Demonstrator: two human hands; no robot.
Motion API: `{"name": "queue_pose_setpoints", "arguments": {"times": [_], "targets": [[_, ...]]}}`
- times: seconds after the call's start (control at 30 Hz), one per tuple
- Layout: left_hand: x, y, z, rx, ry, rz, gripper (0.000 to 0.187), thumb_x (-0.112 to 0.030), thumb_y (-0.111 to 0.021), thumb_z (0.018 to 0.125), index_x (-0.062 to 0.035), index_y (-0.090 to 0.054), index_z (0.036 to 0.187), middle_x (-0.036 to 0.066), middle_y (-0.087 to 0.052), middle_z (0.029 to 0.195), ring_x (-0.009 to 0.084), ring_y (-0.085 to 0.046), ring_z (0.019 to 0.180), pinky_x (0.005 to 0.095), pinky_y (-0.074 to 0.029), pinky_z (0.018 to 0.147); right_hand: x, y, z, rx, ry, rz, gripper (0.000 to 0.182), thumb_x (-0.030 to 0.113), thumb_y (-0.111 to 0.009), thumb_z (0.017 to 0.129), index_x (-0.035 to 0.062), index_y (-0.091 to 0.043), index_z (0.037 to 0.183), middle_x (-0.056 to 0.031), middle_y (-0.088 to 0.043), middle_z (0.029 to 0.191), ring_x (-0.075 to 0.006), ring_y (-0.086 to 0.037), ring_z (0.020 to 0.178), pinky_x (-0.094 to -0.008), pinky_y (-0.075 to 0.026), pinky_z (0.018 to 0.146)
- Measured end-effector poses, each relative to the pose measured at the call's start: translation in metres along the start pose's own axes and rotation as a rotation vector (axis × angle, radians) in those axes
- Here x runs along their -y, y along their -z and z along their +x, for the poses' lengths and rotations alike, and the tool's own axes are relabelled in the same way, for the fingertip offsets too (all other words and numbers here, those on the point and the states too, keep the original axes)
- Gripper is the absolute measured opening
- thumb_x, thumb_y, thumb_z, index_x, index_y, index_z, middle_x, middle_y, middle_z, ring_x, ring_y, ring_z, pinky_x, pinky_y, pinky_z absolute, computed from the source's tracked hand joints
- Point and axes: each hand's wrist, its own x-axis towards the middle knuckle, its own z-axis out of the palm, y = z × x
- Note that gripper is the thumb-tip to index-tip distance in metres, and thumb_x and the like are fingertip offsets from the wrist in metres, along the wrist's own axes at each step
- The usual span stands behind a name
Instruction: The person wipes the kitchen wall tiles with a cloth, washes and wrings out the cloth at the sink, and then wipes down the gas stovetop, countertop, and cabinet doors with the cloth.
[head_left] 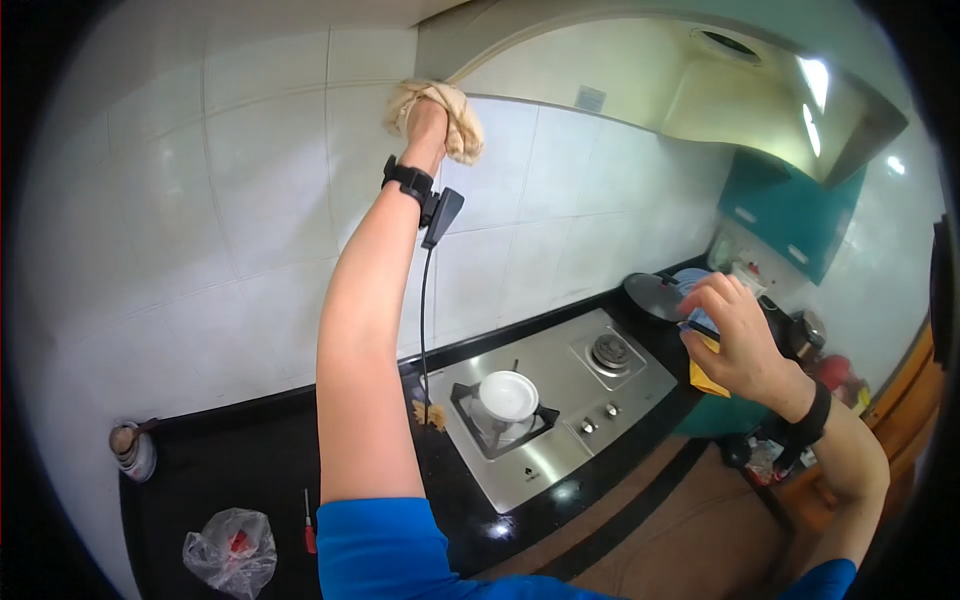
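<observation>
The tiled wall [230, 200] is taking up most of the view, and the left hand [428, 118] is reaching high up it, toward eleven o'clock from the stove, pressing a cloth [455, 120] against the tiles just under the hood [640, 80]. The hand is clenching round the cloth, fingers buried in the bunched folds. The cloth is looking soft, light and limp, so it should be crumpling to whatever shape the hand gives it; gripping it as a wad in the palm, as now, seems the surest hold, since a loose corner would just be flapping.

Below, the dark surface [220, 470] is carrying a steel stove [560, 400] at about three o'clock from the raised arm. A white bowl [508, 395] is sitting upside down on the near burner, so whatever it may be covering is hidden.

The right hand [735, 335] is hovering at three o'clock, above the far end of the stove, fingers curling round a small pack [705, 375] with yellow and blue on it; what it is, I cannot tell.

At seven o'clock a clear bag [232, 548] is lying crumpled with something red inside. At nine o'clock, by the wall, a small jar [133, 452] is standing, its contents unclear. A red screwdriver [309, 525] is lying just right of the bag.
</observation>
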Motion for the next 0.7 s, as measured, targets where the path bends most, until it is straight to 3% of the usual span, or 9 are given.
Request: {"name": "queue_pose_setpoints", "arguments": {"times": [0.13, 0.2, 0.33, 0.4, 0.43, 0.47, 0.57, 0.63, 0.7], "targets": [[-0.021, -0.009, -0.017, 0.014, 0.008, 0.122, 0.031, -0.021, -0.039, 0.102, -0.0006, -0.06, 0.11, 0.012, -0.066, 0.101, 0.0201, -0.067, 0.086, 0.0345, -0.058, 0.072, -0.019, -0.023, 0.002, 0.011, -0.018, 0.054, 0.026, 0.005, -0.07, 0.074, 0.0061, -0.059, 0.098, -0.0128, -0.054, 0.104, -0.0337, -0.052, 0.102, -0.0408, -0.042, 0.087], [-0.036, -0.019, -0.036, 0.019, 0.025, -0.051, 0.031, -0.02, -0.038, 0.103, -0.0009, -0.059, 0.113, 0.012, -0.066, 0.103, 0.0199, -0.067, 0.088, 0.0352, -0.058, 0.074, -0.022, -0.044, 0.028, -0.033, 0.048, 0.155, 0.025, 0.006, -0.07, 0.075, 0.0058, -0.059, 0.097, -0.0135, -0.054, 0.101, -0.034, -0.052, 0.102, -0.041, -0.042, 0.087], [-0.066, -0.007, -0.062, 0.084, 0.107, 0.011, 0.032, -0.023, -0.039, 0.103, -0.0007, -0.058, 0.116, 0.012, -0.065, 0.106, 0.0197, -0.066, 0.092, 0.0355, -0.057, 0.078, 0.007, -0.085, 0.119, -0.092, 0.145, 0.341, 0.026, 0.012, -0.067, 0.082, 0.0031, -0.059, 0.105, -0.0164, -0.059, 0.106, -0.0363, -0.054, 0.107, -0.0425, -0.043, 0.092], [-0.081, 0.026, -0.052, 0.079, 0.139, 0.306, 0.036, -0.028, -0.039, 0.105, -0.0017, -0.056, 0.121, 0.011, -0.065, 0.109, 0.0195, -0.065, 0.096, 0.0343, -0.056, 0.082, 0.029, -0.099, 0.172, -0.113, 0.185, 0.405, 0.033, 0.015, -0.066, 0.083, 0.0028, -0.058, 0.113, -0.0171, -0.06, 0.113, -0.0364, -0.054, 0.113, -0.0434, -0.043, 0.097], [-0.084, 0.036, -0.061, 0.127, -0.016, 0.251, 0.037, -0.03, -0.041, 0.103, -0.0027, -0.059, 0.121, 0.014, -0.066, 0.114, 0.0245, -0.065, 0.101, 0.0349, -0.054, 0.085, 0.038, -0.105, 0.195, -0.121, 0.194, 0.408, 0.037, 0.016, -0.066, 0.084, 0.0026, -0.057, 0.117, -0.0172, -0.06, 0.117, -0.0361, -0.053, 0.117, -0.0438, -0.042, 0.099], [-0.094, 0.047, -0.056, 0.128, -0.014, 0.265, 0.037, -0.03, -0.041, 0.103, -0.0027, -0.059, 0.121, 0.014, -0.066, 0.114, 0.0245, -0.065, 0.101, 0.0349, -0.054, 0.085, 0.042, -0.115, 0.22, -0.126, 0.194, 0.422, 0.037, 0.016, -0.066, 0.084, 0.0026, -0.057, 0.117, -0.0172, -0.06, 0.117, -0.0361, -0.053, 0.117, -0.0438, -0.042, 0.099], [-0.141, 0.106, -0.04, 0.224, -0.28, 1.152, 0.034, -0.028, -0.043, 0.098, -0.0043, -0.061, 0.114, 0.018, -0.065, 0.113, 0.032, -0.062, 0.105, 0.0409, -0.05, 0.086, 0.046, -0.153, 0.288, -0.297, 0.274, 0.301, 0.047, 0.024, -0.067, 0.084, 0.002, -0.056, 0.124, -0.0156, -0.059, 0.127, -0.0325, -0.054, 0.119, -0.0448, -0.043, 0.097], [-0.151, 0.132, -0.029, 0.287, -0.455, 1.739, 0.032, -0.026, -0.044, 0.095, -0.0053, -0.063, 0.109, 0.021, -0.065, 0.113, 0.0369, -0.06, 0.107, 0.045, -0.048, 0.086, 0.043, -0.175, 0.319, -0.318, 0.184, 0.098, 0.059, 0.023, -0.067, 0.083, -0.0014, -0.049, 0.134, -0.0187, -0.047, 0.144, -0.0345, -0.044, 0.133, -0.0472, -0.036, 0.108], [-0.135, 0.147, -0.003, 0.235, -0.493, 1.662, 0.03, -0.026, -0.045, 0.094, -0.0058, -0.063, 0.107, 0.019, -0.067, 0.11, 0.035, -0.062, 0.105, 0.0434, -0.049, 0.086, 0.042, -0.191, 0.347, -0.315, 0.161, 0.014, 0.064, 0.024, -0.067, 0.083, -0.0029, -0.046, 0.137, -0.0199, -0.043, 0.148, -0.0343, -0.04, 0.137, -0.0472, -0.034, 0.11]]}}
